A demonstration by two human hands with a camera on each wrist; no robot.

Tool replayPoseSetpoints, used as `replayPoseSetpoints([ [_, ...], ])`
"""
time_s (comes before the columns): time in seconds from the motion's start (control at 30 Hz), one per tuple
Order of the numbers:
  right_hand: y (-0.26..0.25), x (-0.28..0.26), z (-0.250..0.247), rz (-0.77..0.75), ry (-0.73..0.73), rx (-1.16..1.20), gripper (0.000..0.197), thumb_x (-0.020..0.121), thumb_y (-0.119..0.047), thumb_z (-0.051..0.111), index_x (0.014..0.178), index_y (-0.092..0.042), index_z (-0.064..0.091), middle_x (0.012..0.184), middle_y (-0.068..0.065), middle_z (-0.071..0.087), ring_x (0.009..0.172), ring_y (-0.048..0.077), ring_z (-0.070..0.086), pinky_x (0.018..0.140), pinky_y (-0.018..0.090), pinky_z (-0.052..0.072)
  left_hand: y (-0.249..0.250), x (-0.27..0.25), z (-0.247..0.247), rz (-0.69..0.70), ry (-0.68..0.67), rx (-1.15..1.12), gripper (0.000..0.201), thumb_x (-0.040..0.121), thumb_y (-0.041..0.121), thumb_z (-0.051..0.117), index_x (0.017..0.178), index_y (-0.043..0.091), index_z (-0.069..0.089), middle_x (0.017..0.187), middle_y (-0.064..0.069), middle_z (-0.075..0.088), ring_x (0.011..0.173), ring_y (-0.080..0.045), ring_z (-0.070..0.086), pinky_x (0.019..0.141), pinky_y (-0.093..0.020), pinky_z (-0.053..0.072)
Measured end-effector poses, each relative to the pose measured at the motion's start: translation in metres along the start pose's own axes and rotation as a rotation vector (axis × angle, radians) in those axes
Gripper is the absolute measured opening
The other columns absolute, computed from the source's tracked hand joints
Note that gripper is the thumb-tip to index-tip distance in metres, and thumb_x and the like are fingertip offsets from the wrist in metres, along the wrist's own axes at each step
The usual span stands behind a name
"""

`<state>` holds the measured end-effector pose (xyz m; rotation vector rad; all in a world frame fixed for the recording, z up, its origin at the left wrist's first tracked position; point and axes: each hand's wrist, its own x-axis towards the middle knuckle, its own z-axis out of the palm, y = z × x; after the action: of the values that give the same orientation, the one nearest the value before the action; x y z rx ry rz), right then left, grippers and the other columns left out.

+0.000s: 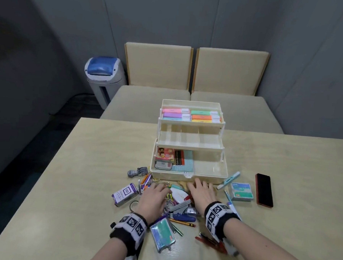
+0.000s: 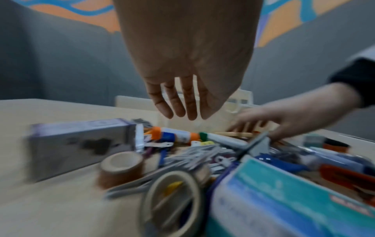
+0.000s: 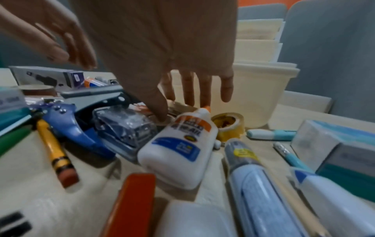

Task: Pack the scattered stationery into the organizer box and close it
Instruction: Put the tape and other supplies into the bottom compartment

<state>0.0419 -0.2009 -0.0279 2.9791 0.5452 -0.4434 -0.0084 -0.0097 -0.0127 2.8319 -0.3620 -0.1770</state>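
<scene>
The cream organizer box (image 1: 210, 172) stands open at the table's middle, its two tiers of trays swung back. The top tray holds coloured highlighters (image 1: 191, 115); the bottom holds cards, a tin and a notebook on the left. A heap of stationery lies in front of the box. My left hand (image 1: 159, 191) hovers over the heap's left side with straight fingers (image 2: 178, 104) and holds nothing. My right hand (image 1: 200, 188) reaches over the heap by the box's front wall (image 3: 261, 96), fingers (image 3: 205, 89) extended, thumb down beside a white glue bottle (image 3: 178, 144).
A purple box (image 1: 124, 194), a stamp (image 1: 137, 171) and tape rolls (image 2: 121, 166) lie left. To the right are a yellow tape roll (image 3: 229, 126), a light-blue pen (image 1: 228, 180), a teal staple box (image 1: 242, 191) and a black eraser (image 1: 264, 190). Two chairs and a bin (image 1: 104, 76) stand behind.
</scene>
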Motion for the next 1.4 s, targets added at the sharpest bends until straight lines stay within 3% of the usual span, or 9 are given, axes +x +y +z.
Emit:
replayPoseSetpoints([
  [0.17, 0.006, 0.001, 0.0, -0.004, 0.012, 0.05, 0.048, 0.086, -0.004, 0.056, 0.13, -0.019, 0.042, 0.133, 0.01, 0.043, 0.118, 0.032, 0.047, 0.105, 0.047, 0.031, 0.014, 0.033, 0.005, 0.129, -0.168, 0.226, 0.049, 0.085, 0.005, 0.055, 0.128, 0.025, 0.044, 0.136, 0.0, 0.043, 0.123, -0.023, 0.037, 0.107, -0.04, 0.032],
  [0.37, 0.018, -0.002, -0.009, 0.002, 0.115, 0.296, 0.04, 0.094, -0.012, 0.05, 0.133, -0.022, 0.044, 0.131, 0.0, 0.048, 0.116, 0.022, 0.05, 0.104, 0.038, 0.037, 0.014, 0.051, 0.016, 0.196, -0.256, 0.324, 0.05, 0.087, 0.015, 0.056, 0.133, 0.022, 0.039, 0.135, -0.004, 0.042, 0.122, -0.025, 0.039, 0.106, -0.043, 0.032],
  [0.53, 0.032, -0.015, -0.044, 0.039, 0.242, 0.754, 0.025, 0.099, -0.03, 0.043, 0.124, -0.027, 0.049, 0.115, -0.014, 0.056, 0.095, 0.002, 0.058, 0.081, 0.02, 0.05, 0.008, 0.058, 0.023, 0.225, -0.259, 0.318, 0.052, 0.087, 0.016, 0.059, 0.133, 0.02, 0.035, 0.133, -0.005, 0.042, 0.123, -0.025, 0.04, 0.108, -0.043, 0.03],
  [0.6, 0.042, -0.007, -0.056, 0.143, 0.27, 0.938, 0.018, 0.099, -0.032, 0.044, 0.115, -0.027, 0.049, 0.106, -0.009, 0.062, 0.081, 0.007, 0.064, 0.065, 0.022, 0.053, 0.005, 0.059, 0.025, 0.219, -0.259, 0.298, 0.057, 0.087, 0.012, 0.058, 0.136, 0.02, 0.032, 0.132, -0.007, 0.041, 0.122, -0.026, 0.041, 0.108, -0.043, 0.03],
  [0.7, 0.062, 0.018, -0.061, 0.354, 0.308, 1.104, 0.01, 0.097, -0.025, 0.049, 0.107, -0.021, 0.047, 0.102, 0.003, 0.064, 0.077, 0.014, 0.064, 0.069, 0.033, 0.056, 0.001, 0.057, 0.024, 0.196, -0.269, 0.268, 0.064, 0.086, 0.009, 0.056, 0.141, 0.02, 0.025, 0.132, -0.008, 0.039, 0.12, -0.027, 0.043, 0.107, -0.042, 0.03],
  [0.87, 0.076, 0.053, -0.064, 0.555, 0.075, 1.198, 0.012, 0.096, -0.015, 0.052, 0.107, -0.014, 0.047, 0.094, 0.014, 0.065, 0.057, 0.021, 0.063, 0.051, 0.03, 0.054, 0.006, 0.058, 0.02, 0.185, -0.267, 0.22, 0.069, 0.085, 0.005, 0.055, 0.141, 0.028, 0.022, 0.131, -0.007, 0.037, 0.118, -0.027, 0.047, 0.103, -0.042, 0.03],
  [1.0, 0.074, 0.073, -0.063, 0.631, 0.055, 1.122, 0.011, 0.094, -0.011, 0.05, 0.104, -0.014, 0.047, 0.099, 0.016, 0.063, 0.068, 0.032, 0.069, 0.058, 0.038, 0.059, 0.009, 0.06, 0.018, 0.159, -0.286, 0.16, 0.067, 0.085, 0.0, 0.053, 0.138, 0.032, 0.028, 0.133, -0.006, 0.043, 0.12, -0.024, 0.045, 0.105, -0.041, 0.027],
  [1.17, 0.073, 0.079, -0.056, 0.605, -0.029, 0.871, 0.034, 0.097, -0.014, 0.045, 0.131, -0.011, 0.047, 0.132, 0.016, 0.054, 0.117, 0.033, 0.055, 0.099, 0.036, 0.045, 0.009, 0.054, 0.014, 0.142, -0.244, 0.104, 0.059, 0.09, 0.004, 0.05, 0.14, 0.031, 0.031, 0.135, -0.004, 0.045, 0.123, -0.022, 0.041, 0.11, -0.036, 0.025],
  [1.4, 0.071, 0.063, -0.06, 0.442, -0.091, 0.62, 0.033, 0.094, -0.008, 0.045, 0.124, -0.007, 0.058, 0.129, 0.014, 0.057, 0.119, 0.029, 0.052, 0.095, 0.033, 0.044, 0.011, 0.032, -0.026, 0.043, -0.165, -0.209, 0.027, 0.101, 0.03, 0.038, 0.126, 0.024, 0.048, 0.123, 0.007, 0.054, 0.112, -0.005, 0.046, 0.102, -0.019, 0.036],
])
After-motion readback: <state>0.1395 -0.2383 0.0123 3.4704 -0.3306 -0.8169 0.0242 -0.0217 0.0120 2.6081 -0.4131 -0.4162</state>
